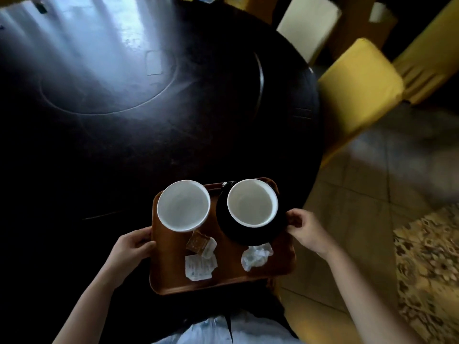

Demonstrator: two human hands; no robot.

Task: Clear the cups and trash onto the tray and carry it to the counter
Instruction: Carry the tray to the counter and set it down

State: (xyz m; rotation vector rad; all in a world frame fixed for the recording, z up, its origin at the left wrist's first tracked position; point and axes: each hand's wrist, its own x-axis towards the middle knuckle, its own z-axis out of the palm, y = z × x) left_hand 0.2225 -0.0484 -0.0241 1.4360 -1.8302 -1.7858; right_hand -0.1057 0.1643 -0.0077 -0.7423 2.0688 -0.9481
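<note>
A brown tray [171, 279] is held in front of my body at the near edge of a dark round table [124, 145]. On the tray stand two white cups: the left cup [183, 206] directly on the tray, the right cup [252, 202] on a black saucer [248, 235]. Trash lies on the tray's near half: a brown wrapper [197, 241], a clear wrapper [210, 248], a white receipt [200, 267] and a crumpled white napkin [255, 256]. My left hand [134, 247] grips the tray's left edge. My right hand [304, 228] grips its right edge.
Yellow chairs [357, 90] stand to the right of the table, with a cream chair [308, 26] further back. A tiled floor [372, 194] and a patterned rug [427, 269] lie on the right. Window light glares on the table's far left.
</note>
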